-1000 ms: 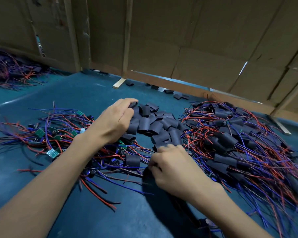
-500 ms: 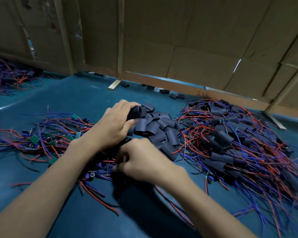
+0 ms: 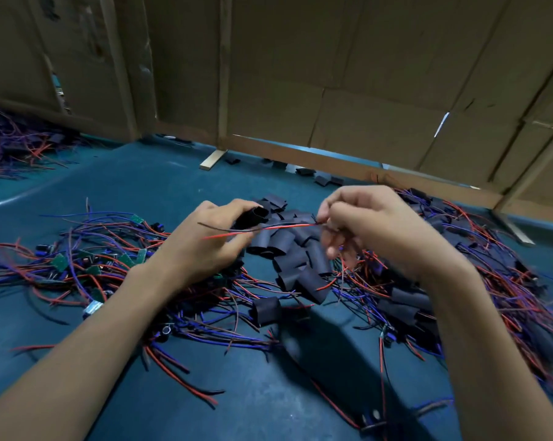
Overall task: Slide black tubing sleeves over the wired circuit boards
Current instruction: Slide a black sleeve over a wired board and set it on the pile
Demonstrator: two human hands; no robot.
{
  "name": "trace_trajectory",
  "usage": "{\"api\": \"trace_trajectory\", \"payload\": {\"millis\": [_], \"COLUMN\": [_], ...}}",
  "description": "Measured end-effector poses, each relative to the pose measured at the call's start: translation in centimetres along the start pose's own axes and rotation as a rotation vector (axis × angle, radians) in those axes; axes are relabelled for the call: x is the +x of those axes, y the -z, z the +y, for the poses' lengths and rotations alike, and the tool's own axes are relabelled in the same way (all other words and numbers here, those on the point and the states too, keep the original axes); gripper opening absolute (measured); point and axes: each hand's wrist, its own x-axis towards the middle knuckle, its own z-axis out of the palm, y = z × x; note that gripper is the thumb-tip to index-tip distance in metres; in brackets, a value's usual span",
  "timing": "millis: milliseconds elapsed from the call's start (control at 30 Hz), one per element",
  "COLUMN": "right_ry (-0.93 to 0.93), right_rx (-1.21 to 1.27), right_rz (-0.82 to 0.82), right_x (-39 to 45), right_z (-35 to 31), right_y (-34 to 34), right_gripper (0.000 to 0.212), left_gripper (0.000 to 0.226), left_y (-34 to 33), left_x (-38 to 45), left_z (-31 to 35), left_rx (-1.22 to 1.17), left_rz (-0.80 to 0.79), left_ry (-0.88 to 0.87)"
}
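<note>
A short black tubing sleeve sits gripped in the left hand, at nine o'clock from the right hand. Thin red and blue wires span between them, pinched by the right fingertips. Loose black sleeves pile on the teal table at six o'clock.

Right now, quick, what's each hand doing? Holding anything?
Left hand: grips a black tubing sleeve.
Right hand: pinches the red and blue wires at one end, their free ends pointing toward the sleeve.
</note>
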Motion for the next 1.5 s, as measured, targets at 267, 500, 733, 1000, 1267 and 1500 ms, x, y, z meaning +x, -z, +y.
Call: {"api": "trace_trajectory", "payload": {"millis": [267,500,733,1000,1267,1500], "right_ry": [0.165,0.25,0.34,0.42,0.454,0.383], "right_rx": [-0.299,-0.272,-0.298,-0.346,-0.401,-0.497], "right_rz": [0.078,0.28,0.376,0.404,0.384,0.272], "right_x": [-1.9,-3.5,-4.4,-4.4,-4.4,-4.4], "right_z": [-0.2,-0.4,-0.7,-0.8,-1.0,-1.2], "right_y": [2.8,5.4,6.2,5.9,5.1,4.8], "right_gripper": [0.019,0.012,0.012,0.01,0.008,0.01], "left_gripper": [0.046,0.048,0.049,0.045,0.044,0.042], "left_y": [-0.3,0.2,0.0,0.1,-0.1,-0.2], "left_x": [-0.2,0.0,0.0,0.1,0.2,0.2], "left_z": [2.0,2.1,2.5,2.9,2.7,2.4], "left_rx": [-0.126,-0.282,-0.314,-0.346,-0.321,-0.288], "left_rz": [-0.009,0.047,0.026,0.071,0.095,0.151], "left_ry": [0.008,0.029,-0.011,-0.004,-0.01,0.018]}}
